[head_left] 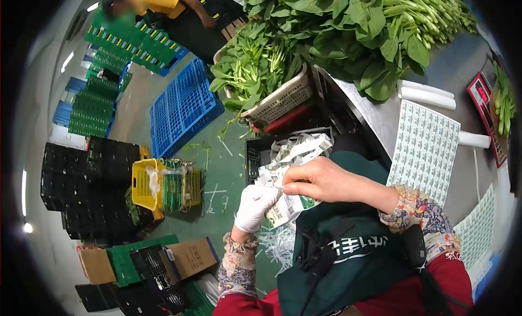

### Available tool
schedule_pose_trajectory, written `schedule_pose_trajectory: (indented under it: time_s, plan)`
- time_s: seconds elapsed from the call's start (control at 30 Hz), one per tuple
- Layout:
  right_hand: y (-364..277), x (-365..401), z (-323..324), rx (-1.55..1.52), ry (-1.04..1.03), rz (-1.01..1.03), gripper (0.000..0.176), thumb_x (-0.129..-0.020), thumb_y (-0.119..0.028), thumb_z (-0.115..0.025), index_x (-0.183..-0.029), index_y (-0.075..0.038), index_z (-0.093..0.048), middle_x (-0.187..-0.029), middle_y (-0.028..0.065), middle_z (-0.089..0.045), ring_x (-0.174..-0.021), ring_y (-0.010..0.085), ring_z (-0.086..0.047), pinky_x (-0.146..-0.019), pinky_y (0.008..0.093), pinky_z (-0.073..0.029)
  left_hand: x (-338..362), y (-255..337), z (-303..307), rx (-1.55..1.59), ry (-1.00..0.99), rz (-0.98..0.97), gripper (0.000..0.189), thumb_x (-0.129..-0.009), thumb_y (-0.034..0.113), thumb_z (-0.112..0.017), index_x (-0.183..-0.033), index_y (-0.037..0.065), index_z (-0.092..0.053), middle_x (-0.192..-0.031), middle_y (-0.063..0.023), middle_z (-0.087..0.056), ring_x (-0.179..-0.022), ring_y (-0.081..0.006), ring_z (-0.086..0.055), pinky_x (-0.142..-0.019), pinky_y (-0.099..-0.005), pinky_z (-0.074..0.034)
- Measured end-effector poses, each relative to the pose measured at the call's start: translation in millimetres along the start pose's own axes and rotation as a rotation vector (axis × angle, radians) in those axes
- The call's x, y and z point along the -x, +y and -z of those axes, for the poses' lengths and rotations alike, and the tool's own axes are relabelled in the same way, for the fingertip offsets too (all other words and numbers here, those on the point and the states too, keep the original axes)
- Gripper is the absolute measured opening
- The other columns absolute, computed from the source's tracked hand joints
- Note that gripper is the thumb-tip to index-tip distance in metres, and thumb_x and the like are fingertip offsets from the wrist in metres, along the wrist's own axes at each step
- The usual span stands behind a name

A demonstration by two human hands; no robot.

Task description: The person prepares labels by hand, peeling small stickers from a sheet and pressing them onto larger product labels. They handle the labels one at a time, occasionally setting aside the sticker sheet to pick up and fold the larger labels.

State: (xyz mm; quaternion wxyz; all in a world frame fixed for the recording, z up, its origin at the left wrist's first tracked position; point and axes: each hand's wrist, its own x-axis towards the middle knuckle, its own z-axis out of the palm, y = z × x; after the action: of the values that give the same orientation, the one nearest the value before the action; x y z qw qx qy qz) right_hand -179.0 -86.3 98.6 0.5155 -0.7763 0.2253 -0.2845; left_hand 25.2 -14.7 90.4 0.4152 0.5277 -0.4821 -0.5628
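Note:
My left hand point(256, 206), in a white glove, is closed with its fingertips meeting those of my bare right hand point(322, 179). Both pinch a printed label strip point(284, 212), which hangs below the fingers in front of my dark green apron point(348, 251). The exact spot of the pinch is partly hidden by the fingers. Just beyond my hands, a black crate point(254, 155) holds a heap of crumpled printed strips point(296, 151). White paper shreds point(277, 245) lie below the hanging strip.
Leafy greens point(348, 33) are piled on the metal table point(356, 98), beside a beige basket point(283, 101) of greens. Label sheets point(424, 150) and a red scale point(481, 98) are at right. Leftward are a blue pallet point(185, 106), yellow basket point(145, 180), stacked black crates point(89, 185) and another person point(163, 0).

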Motion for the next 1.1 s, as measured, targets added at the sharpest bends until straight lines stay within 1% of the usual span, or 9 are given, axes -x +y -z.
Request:
schedule_pose_trajectory:
  time_s: [0.17,0.3,0.43,0.5,0.57,0.63,0.7,0.77,1.1]
  plan:
    - [12.8,3.6,-1.9,0.006,0.026,-0.005,0.021,-0.084,-0.026,-0.058,-0.088,-0.006,-0.062,-0.08,0.0131,-0.063,-0.078,0.0302,-0.061,-0.068,0.0395,-0.046,-6.0,-1.2,0.4,-0.236,0.007,0.049,0.019,-0.08,0.012,-0.059,-0.068,-0.002,-0.061,-0.066,-0.0003,-0.057,-0.059,-0.0059,-0.049,-0.053,-0.0217,-0.037]
    - [26.8,28.5,8.4,0.165,0.412,0.111,0.029,-0.086,-0.025,-0.056,-0.102,0.0,-0.057,-0.094,0.0132,-0.057,-0.093,0.031,-0.054,-0.083,0.0389,-0.043,-13.4,5.8,-19.6,-0.207,0.068,0.146,0.027,-0.086,0.014,-0.056,-0.062,0.002,-0.056,-0.058,0.0023,-0.052,-0.051,-0.0034,-0.043,-0.046,-0.0198,-0.031]
    - [45.3,99.8,78.4,0.445,0.618,-0.191,0.026,-0.084,-0.019,-0.058,-0.1,0.002,-0.057,-0.098,0.0158,-0.057,-0.095,0.0321,-0.053,-0.085,0.0385,-0.042,-29.0,-25.3,-13.2,-0.33,0.095,0.216,0.032,-0.09,0.02,-0.059,-0.066,-0.001,-0.059,-0.058,0.0046,-0.052,-0.052,-0.0008,-0.039,-0.045,-0.0186,-0.03]
    - [58.5,148.5,110.2,0.555,0.99,-0.469,0.026,-0.083,-0.017,-0.06,-0.099,0.002,-0.057,-0.1,0.0174,-0.057,-0.096,0.0338,-0.053,-0.086,0.0388,-0.042,-28.9,-32.0,-13.3,-0.425,0.126,0.223,0.032,-0.089,0.022,-0.061,-0.066,-0.001,-0.059,-0.055,0.0032,-0.052,-0.052,-0.0019,-0.04,-0.046,-0.0207,-0.033]
    - [79.4,201.6,152.0,0.849,1.18,-0.552,0.032,-0.083,-0.019,-0.06,-0.106,0.003,-0.056,-0.104,0.0187,-0.056,-0.099,0.0346,-0.052,-0.088,0.0399,-0.041,-36.0,-42.8,-13.9,-0.901,0.192,0.019,0.025,-0.086,0.023,-0.061,-0.078,0.0,-0.061,-0.063,-0.0051,-0.062,-0.054,-0.0158,-0.057,-0.052,-0.0279,-0.044]
    - [88.2,235.0,172.8,0.996,1.194,-0.812,0.044,-0.084,-0.027,-0.06,-0.115,0.002,-0.05,-0.105,0.0179,-0.056,-0.1,0.0342,-0.052,-0.088,0.0407,-0.041,-42.0,-39.7,-32.1,-1.244,0.334,-0.14,0.024,-0.083,0.024,-0.064,-0.086,0.001,-0.062,-0.071,-0.0097,-0.066,-0.063,-0.0233,-0.064,-0.059,-0.0328,-0.048]
    - [90.1,249.6,179.3,0.899,1.194,-1.013,0.051,-0.084,-0.031,-0.059,-0.12,0.002,-0.046,-0.105,0.0179,-0.056,-0.098,0.034,-0.052,-0.087,0.0411,-0.042,-57.1,-43.6,-42.7,-1.135,0.31,-0.169,0.024,-0.081,0.024,-0.065,-0.094,0.003,-0.063,-0.085,-0.0142,-0.067,-0.078,-0.0258,-0.066,-0.07,-0.0331,-0.05]
    - [91.2,255.6,180.5,0.833,1.128,-0.997,0.056,-0.084,-0.034,-0.059,-0.125,0.0,-0.042,-0.102,0.0201,-0.057,-0.095,0.0343,-0.054,-0.083,0.0419,-0.044,-68.8,-33.9,-59.7,-1.04,0.239,-0.006,0.024,-0.081,0.02,-0.065,-0.097,0.002,-0.063,-0.086,-0.0137,-0.067,-0.08,-0.0203,-0.066,-0.072,-0.0301,-0.049]
    - [75.3,270.3,174.5,0.912,0.984,-1.098,0.046,-0.076,-0.028,-0.066,-0.111,-0.001,-0.05,-0.1,0.0174,-0.053,-0.098,0.033,-0.052,-0.081,0.041,-0.043,-115.0,-36.5,-137.1,-0.591,0.059,-0.185,0.022,-0.083,0.011,-0.062,-0.102,0.001,-0.064,-0.09,-0.0099,-0.068,-0.079,-0.0115,-0.064,-0.073,-0.0252,-0.05]
